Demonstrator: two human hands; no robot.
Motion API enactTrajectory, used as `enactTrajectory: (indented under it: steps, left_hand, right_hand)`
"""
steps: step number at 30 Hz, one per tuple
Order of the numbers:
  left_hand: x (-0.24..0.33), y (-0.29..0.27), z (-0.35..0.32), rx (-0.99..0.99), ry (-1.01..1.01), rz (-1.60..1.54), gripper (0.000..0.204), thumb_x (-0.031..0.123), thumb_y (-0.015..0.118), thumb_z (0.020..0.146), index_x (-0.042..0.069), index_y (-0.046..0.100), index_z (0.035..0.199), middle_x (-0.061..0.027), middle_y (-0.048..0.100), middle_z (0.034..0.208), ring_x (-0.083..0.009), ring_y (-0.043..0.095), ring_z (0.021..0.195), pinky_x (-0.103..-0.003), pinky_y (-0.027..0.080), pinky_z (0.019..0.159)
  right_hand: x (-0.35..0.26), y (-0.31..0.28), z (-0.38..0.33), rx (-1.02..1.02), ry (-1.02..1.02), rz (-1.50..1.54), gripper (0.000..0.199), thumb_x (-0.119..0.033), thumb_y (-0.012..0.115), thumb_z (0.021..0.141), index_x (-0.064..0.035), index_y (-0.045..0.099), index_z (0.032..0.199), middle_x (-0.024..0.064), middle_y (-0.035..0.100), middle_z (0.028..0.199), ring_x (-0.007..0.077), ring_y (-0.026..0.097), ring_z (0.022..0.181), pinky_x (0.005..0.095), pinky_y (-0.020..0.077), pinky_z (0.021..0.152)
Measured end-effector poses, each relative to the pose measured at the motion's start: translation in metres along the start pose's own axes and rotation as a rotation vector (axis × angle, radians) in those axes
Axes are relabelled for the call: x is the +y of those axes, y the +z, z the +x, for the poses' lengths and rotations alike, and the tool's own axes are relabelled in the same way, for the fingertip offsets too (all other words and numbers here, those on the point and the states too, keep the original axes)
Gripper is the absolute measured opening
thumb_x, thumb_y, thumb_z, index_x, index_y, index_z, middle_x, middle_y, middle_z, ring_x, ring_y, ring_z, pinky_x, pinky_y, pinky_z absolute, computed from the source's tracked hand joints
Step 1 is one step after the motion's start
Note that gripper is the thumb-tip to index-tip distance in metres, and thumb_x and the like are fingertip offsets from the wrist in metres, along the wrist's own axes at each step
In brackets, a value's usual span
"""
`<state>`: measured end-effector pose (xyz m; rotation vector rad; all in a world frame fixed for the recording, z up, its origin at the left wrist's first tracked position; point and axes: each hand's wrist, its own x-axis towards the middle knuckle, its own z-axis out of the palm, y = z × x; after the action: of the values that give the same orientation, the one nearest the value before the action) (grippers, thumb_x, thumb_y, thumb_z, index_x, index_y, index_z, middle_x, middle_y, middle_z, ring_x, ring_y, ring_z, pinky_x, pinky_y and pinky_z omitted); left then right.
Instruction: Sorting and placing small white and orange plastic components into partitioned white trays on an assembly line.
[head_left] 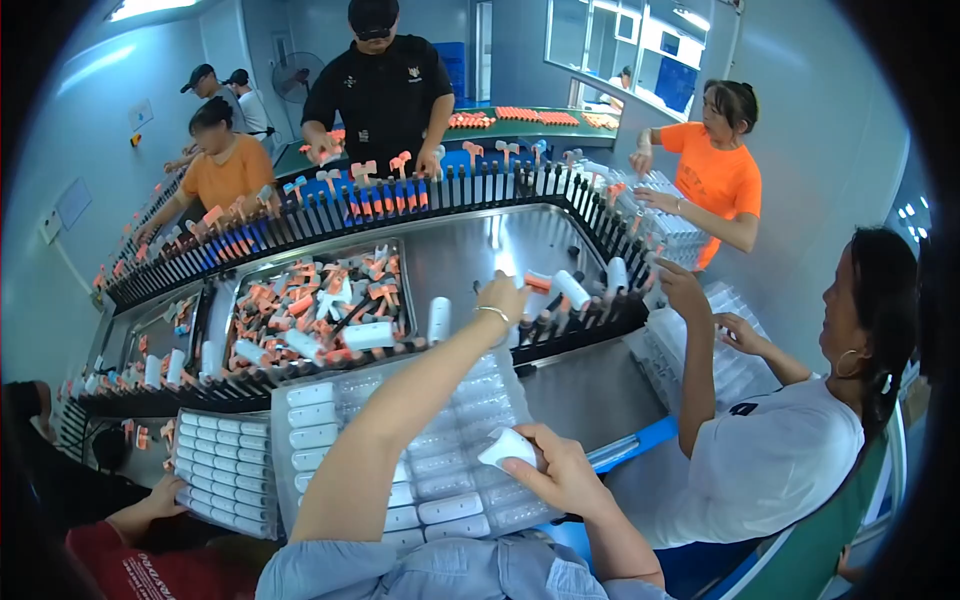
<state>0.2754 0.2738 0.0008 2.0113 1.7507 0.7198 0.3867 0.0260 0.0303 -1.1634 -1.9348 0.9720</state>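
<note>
My right hand is closed around a white plastic shell, holding it tilted over the right part of a clear blister tray. White shells fill the tray's left column and several pockets along its near edge; other pockets show bare plastic. My left arm, with a bracelet at the wrist, reaches across the tray to the rack. There my left hand is beside an orange piece and a white shell on the rack. Its fingers are blurred and partly hidden, so their grip does not show.
Black rack posts ring a metal table. A metal tray holds a heap of orange, white and dark parts. At left, another person's hand touches a filled tray. Co-workers stand around; one at right sits close beside stacked clear trays.
</note>
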Motion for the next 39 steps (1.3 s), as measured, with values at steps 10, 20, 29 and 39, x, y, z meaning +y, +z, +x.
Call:
enactTrajectory:
  steps: [10, 20, 29, 39]
  left_hand:
    - [-0.055, -0.071, -0.019, -0.348, -0.002, 0.110, 0.049, 0.041, 0.052, 0.087, -0.001, 0.043, 0.109, -0.0165, 0.066, 0.076, -0.0329, 0.064, 0.075, -0.042, 0.048, 0.071]
    - [-0.050, -0.144, -0.161, 0.009, 0.483, -0.069, 0.027, 0.023, 0.060, 0.084, 0.005, 0.054, 0.103, -0.0149, 0.055, 0.100, -0.0322, 0.054, 0.098, -0.040, 0.044, 0.082]
    - [-0.086, -0.136, -0.276, -0.133, 0.581, 0.196, 0.023, 0.018, 0.065, 0.076, 0.008, 0.061, 0.096, -0.0102, 0.051, 0.102, -0.0271, 0.049, 0.097, -0.037, 0.040, 0.085]
    - [-0.083, -0.142, -0.289, -0.174, 0.557, 0.212, 0.031, 0.020, 0.064, 0.074, 0.004, 0.058, 0.100, -0.0125, 0.049, 0.103, -0.0266, 0.048, 0.097, -0.036, 0.040, 0.082]
  right_hand:
    - [0.019, -0.038, 0.015, 0.171, -0.068, 0.162, 0.038, -0.018, 0.057, 0.085, 0.0013, 0.046, 0.117, 0.0140, 0.060, 0.086, 0.0167, 0.058, 0.071, 0.0275, 0.0459, 0.065]
    - [0.037, -0.127, 0.063, 0.541, -0.059, -0.235, 0.032, -0.010, 0.059, 0.083, 0.0027, 0.050, 0.111, 0.0157, 0.061, 0.089, 0.0214, 0.063, 0.082, 0.0306, 0.0474, 0.071]
    - [0.177, -0.128, 0.181, 0.793, 0.178, -0.297, 0.037, -0.023, 0.059, 0.081, 0.0072, 0.052, 0.101, 0.0241, 0.062, 0.090, 0.0362, 0.061, 0.087, 0.0414, 0.0462, 0.076]
    - [0.122, -0.035, 0.240, 0.349, 0.221, -0.506, 0.036, -0.022, 0.053, 0.080, 0.0097, 0.052, 0.096, 0.0304, 0.059, 0.087, 0.0434, 0.059, 0.086, 0.0458, 0.0462, 0.076]
